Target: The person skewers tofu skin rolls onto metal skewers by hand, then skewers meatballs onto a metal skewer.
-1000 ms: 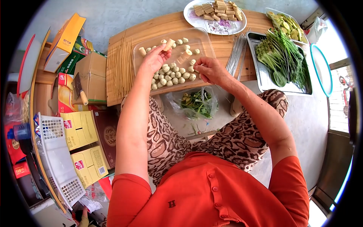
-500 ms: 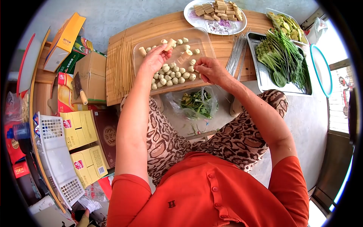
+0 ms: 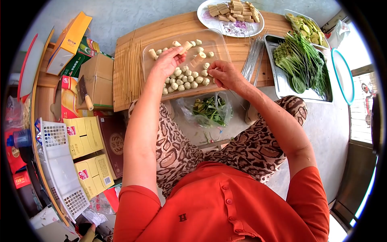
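Observation:
Above the clear plastic tray (image 3: 219,40), my left hand (image 3: 168,62) pinches a tan rolled piece (image 3: 186,47) between thumb and fingertips. My right hand (image 3: 225,75) is closed in a pinch at the tray's right side; whatever lies between its fingertips is too small to make out. Several pale green-speckled balls (image 3: 194,84) fill the near part of the tray, under and between my hands. Another tan roll (image 3: 197,59) lies in the tray between them, and one more roll (image 3: 152,54) is by its left wall.
Thin wooden sticks (image 3: 128,70) lie left of the tray, metal skewers (image 3: 253,56) right of it. An oval plate (image 3: 203,20) carries stacked rolls. A metal tray (image 3: 284,90) holds greens. Below the table sits a bag of leaves (image 3: 209,111). A knife (image 3: 86,94) rests by a cardboard box (image 3: 98,78).
Both hands keep nearly the same places. The roll in my left hand has shifted slightly to the right and is tilted a little differently.

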`<action>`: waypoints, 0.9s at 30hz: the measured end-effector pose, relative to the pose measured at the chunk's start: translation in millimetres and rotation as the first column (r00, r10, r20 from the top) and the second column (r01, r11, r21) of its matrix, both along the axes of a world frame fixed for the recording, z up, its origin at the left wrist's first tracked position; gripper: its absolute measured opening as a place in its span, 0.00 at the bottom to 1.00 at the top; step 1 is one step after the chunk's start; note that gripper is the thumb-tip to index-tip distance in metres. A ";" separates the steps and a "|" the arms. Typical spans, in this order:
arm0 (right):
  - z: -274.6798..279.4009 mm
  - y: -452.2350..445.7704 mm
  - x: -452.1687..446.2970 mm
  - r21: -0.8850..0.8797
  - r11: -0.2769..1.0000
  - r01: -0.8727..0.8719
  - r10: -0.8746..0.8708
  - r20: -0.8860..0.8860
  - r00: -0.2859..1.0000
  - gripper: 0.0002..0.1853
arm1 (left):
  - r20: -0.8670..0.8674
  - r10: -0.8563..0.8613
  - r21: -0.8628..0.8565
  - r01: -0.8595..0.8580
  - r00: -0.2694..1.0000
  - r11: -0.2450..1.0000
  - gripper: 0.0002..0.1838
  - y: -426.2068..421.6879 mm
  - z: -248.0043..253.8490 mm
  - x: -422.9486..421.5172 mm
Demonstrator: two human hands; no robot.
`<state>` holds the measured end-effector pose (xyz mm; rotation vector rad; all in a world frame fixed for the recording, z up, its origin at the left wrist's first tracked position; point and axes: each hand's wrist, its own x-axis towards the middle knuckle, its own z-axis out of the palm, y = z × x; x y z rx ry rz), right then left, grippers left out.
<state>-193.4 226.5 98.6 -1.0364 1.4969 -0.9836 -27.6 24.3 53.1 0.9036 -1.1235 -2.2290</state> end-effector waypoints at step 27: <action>-12.9 -13.3 0.5 -0.051 0.996 0.077 -0.080 -0.046 0.996 0.09 | 0.070 -0.159 -0.019 0.160 0.985 0.987 0.15 34.0 17.7 -14.5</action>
